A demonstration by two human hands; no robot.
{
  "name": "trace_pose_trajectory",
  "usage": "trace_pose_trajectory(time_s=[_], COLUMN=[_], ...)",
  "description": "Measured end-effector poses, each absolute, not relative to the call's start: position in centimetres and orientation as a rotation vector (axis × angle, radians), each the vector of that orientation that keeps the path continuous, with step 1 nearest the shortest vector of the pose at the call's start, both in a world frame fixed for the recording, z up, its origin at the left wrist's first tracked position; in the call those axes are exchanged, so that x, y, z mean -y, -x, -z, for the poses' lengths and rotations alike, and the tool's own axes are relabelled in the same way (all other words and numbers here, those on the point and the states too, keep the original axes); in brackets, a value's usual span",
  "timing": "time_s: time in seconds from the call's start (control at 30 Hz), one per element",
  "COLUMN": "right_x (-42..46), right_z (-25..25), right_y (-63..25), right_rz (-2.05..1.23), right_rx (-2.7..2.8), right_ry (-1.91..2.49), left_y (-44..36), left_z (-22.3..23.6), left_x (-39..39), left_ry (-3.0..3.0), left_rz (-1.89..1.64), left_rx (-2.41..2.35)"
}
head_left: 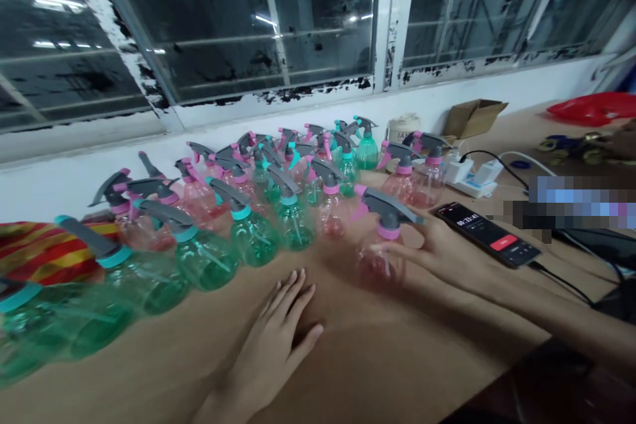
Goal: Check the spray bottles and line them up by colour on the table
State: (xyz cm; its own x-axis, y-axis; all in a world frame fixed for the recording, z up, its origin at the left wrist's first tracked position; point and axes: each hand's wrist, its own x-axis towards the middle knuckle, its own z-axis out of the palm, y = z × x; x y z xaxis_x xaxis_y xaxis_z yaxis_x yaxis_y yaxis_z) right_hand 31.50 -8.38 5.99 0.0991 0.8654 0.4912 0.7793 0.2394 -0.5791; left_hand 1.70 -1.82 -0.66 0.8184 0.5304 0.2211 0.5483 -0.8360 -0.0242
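Observation:
My right hand (422,248) is closed around a clear pink spray bottle (380,265) with a pink collar and a grey trigger head. The bottle is upright at the table surface; whether its base touches the table I cannot tell. Flat on the brown table (338,358) lies my left hand (278,331), fingers stretched out, holding nothing. Just beyond its fingertips stand a green spray bottle (295,222) and a pink spray bottle (332,212). More green and pink spray bottles (203,262) are gathered in rows to the left and back.
A phone (489,235) with a lit timer lies right of my right hand, its cable trailing off. Behind it are a white power strip (472,179), a cardboard box (474,120) and a red plastic item (596,106). Striped cloth (64,252) sits at the left, below barred windows.

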Motion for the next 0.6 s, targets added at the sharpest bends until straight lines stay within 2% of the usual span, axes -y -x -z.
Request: trace_pose_trajectory(time_s=[0.2,0.6], right_x=[4.2,-1.7], right_z=[-4.6,-4.0], right_y=[-35.4,-35.9], right_rz=[0.003,0.104], right_rx=[1.630,1.520], right_ry=[1.542,1.478], left_y=[-1.2,-0.8], left_z=[1.5,1.9], left_x=[1.3,1.0], left_ry=[2.863,2.785], left_rz=[0.391,0.455], left_rx=[0.836,0.797])
